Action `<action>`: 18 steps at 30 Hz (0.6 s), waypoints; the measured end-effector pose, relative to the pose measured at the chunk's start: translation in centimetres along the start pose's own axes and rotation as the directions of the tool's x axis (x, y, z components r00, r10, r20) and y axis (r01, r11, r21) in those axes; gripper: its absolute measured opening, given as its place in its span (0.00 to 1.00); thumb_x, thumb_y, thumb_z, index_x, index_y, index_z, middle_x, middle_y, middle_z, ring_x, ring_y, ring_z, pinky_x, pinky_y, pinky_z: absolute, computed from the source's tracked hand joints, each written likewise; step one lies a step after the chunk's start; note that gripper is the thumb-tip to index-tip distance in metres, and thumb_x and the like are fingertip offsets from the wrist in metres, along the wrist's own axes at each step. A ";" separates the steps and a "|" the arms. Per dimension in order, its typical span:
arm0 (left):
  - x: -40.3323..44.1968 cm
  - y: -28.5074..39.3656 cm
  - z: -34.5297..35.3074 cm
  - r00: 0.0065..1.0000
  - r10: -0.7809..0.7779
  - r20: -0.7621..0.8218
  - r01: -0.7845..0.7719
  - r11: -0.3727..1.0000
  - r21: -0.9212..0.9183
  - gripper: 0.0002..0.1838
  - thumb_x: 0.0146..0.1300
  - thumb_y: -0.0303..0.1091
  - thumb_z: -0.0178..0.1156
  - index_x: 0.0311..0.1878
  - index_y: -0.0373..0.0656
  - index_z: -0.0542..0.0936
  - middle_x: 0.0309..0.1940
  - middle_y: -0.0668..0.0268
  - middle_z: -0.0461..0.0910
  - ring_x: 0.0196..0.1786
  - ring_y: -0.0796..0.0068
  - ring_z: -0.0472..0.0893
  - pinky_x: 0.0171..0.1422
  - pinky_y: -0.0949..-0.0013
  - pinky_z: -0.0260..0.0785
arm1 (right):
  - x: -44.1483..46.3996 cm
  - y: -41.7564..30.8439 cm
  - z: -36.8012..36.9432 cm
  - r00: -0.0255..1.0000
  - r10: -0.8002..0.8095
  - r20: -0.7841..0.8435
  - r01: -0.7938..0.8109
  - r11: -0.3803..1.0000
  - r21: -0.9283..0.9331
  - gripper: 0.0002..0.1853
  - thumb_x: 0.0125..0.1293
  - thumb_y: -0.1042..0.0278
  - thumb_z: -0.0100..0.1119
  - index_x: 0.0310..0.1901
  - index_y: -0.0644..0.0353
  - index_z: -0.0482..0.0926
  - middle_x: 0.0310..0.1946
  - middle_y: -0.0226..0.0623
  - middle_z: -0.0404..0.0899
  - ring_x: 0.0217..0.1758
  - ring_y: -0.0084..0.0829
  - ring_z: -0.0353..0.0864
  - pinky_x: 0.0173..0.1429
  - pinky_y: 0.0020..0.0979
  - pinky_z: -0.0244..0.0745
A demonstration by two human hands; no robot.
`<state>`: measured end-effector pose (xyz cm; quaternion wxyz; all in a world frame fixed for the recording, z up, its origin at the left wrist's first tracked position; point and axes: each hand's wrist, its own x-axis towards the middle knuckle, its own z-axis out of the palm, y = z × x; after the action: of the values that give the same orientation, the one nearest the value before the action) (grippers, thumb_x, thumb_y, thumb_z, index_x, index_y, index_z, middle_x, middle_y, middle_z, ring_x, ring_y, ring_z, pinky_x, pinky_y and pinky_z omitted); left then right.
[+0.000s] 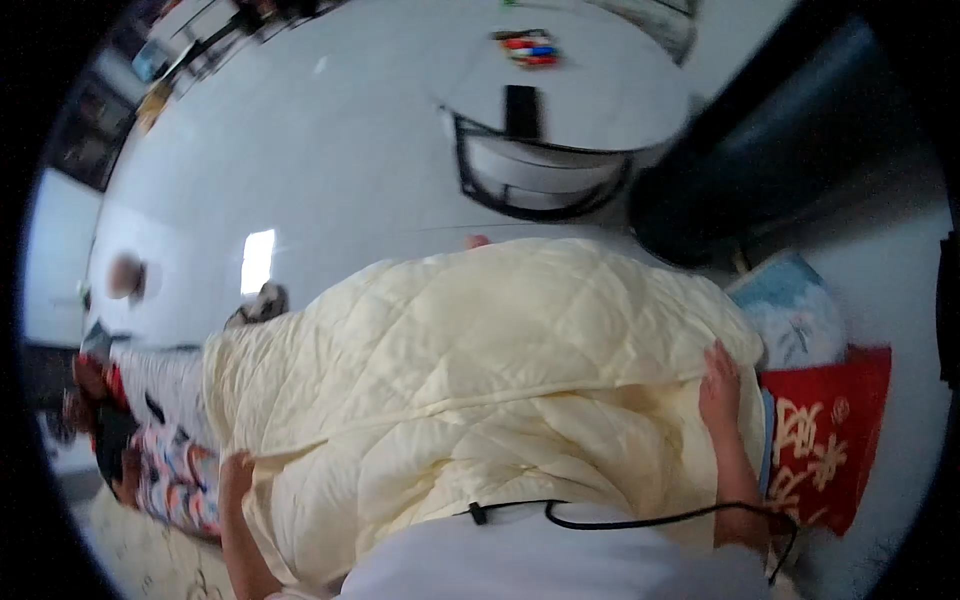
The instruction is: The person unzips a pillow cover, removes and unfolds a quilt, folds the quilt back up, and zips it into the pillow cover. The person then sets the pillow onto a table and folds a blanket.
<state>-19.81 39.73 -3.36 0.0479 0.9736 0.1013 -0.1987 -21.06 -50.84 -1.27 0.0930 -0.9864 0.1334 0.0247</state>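
A pale cream quilt (490,310) with diamond stitching spreads across the middle, its near part loosely rumpled and a stitched edge running from side to side. At the left end of that edge, my left hand (238,474) is closed on the fabric. My right hand (721,390) is at the quilt's right end, its fingers over the same edge and closed on the cloth; its thumb is hard to make out. What lies beneath the quilt is hidden.
A red cushion (840,440) with pale lettering and a blue-white cushion (795,310) lie right. Beyond stand a black-framed chair (545,185), a white round table (600,85) and a dark column (770,150). Patterned fabric (180,460) lies left. A black cable (640,522) crosses my front.
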 end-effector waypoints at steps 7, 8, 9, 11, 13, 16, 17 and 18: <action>-11.3 29.8 -14.5 0.714 0.207 0.669 0.018 0.950 -0.312 0.15 0.52 0.40 0.68 0.36 0.40 0.79 0.29 0.62 0.80 0.35 0.69 0.79 0.42 0.65 0.70 | -10.4 -11.0 -1.0 0.745 -0.661 0.094 0.552 0.689 0.469 0.11 0.53 0.72 0.62 0.40 0.58 0.78 0.37 0.45 0.77 0.39 0.46 0.77 0.43 0.41 0.73; -12.5 31.2 -15.5 0.610 0.181 0.771 0.008 0.972 -0.234 0.17 0.50 0.41 0.69 0.39 0.41 0.79 0.36 0.63 0.80 0.40 0.66 0.80 0.48 0.64 0.70 | -12.7 -7.9 0.7 0.751 -0.644 0.147 0.509 0.706 0.492 0.12 0.54 0.72 0.62 0.41 0.57 0.78 0.36 0.47 0.77 0.39 0.47 0.77 0.43 0.40 0.73; -13.7 30.9 -14.4 0.611 0.170 0.773 0.028 0.971 -0.236 0.17 0.50 0.41 0.69 0.39 0.41 0.79 0.36 0.63 0.80 0.40 0.66 0.80 0.48 0.64 0.70 | -14.1 -6.9 1.1 0.738 -0.658 0.153 0.517 0.696 0.499 0.12 0.54 0.72 0.62 0.41 0.57 0.78 0.36 0.47 0.77 0.39 0.47 0.77 0.43 0.40 0.73; -17.0 29.8 -9.9 0.892 0.304 0.335 -0.306 0.951 -0.047 0.29 0.46 0.42 0.70 0.52 0.43 0.76 0.56 0.62 0.73 0.57 0.60 0.73 0.63 0.58 0.62 | -14.9 -7.1 1.3 0.757 -0.635 0.152 0.506 0.717 0.479 0.11 0.55 0.71 0.61 0.42 0.57 0.78 0.37 0.47 0.77 0.39 0.46 0.77 0.44 0.40 0.73; -17.9 29.9 -7.1 0.930 0.297 0.216 -0.321 0.943 0.087 0.34 0.44 0.42 0.70 0.58 0.43 0.72 0.61 0.62 0.67 0.60 0.58 0.69 0.66 0.55 0.57 | -14.8 -7.1 1.7 0.785 -0.604 0.141 0.488 0.742 0.460 0.11 0.56 0.70 0.60 0.42 0.58 0.77 0.37 0.46 0.77 0.39 0.45 0.77 0.44 0.39 0.73; -18.5 28.0 -2.0 0.953 0.304 0.015 -0.293 0.902 0.317 0.43 0.42 0.40 0.70 0.66 0.45 0.67 0.62 0.62 0.66 0.63 0.56 0.67 0.68 0.47 0.54 | -14.6 -7.2 2.1 0.832 -0.536 0.138 0.431 0.784 0.446 0.11 0.57 0.69 0.58 0.42 0.58 0.77 0.37 0.45 0.77 0.40 0.44 0.76 0.45 0.39 0.73; -18.5 26.4 -1.1 0.953 0.282 -0.108 -0.236 0.919 0.317 0.38 0.43 0.37 0.68 0.63 0.44 0.70 0.59 0.62 0.69 0.60 0.55 0.68 0.66 0.49 0.57 | -14.7 -7.1 2.5 0.852 -0.504 0.140 0.400 0.800 0.447 0.11 0.58 0.69 0.57 0.43 0.58 0.77 0.37 0.44 0.76 0.40 0.43 0.76 0.45 0.38 0.72; -18.4 25.0 -0.8 0.937 0.263 -0.230 -0.186 0.933 0.310 0.34 0.45 0.33 0.67 0.60 0.44 0.72 0.56 0.61 0.72 0.58 0.55 0.70 0.64 0.50 0.60 | -14.7 -6.8 2.5 0.866 -0.482 0.135 0.382 0.811 0.444 0.11 0.58 0.69 0.57 0.43 0.59 0.77 0.37 0.44 0.76 0.40 0.43 0.76 0.45 0.38 0.72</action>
<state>-30.64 12.17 5.99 -0.0834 0.9934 -0.0355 -0.0708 -33.41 -40.09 -1.42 0.3125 -0.9392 -0.1061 0.0944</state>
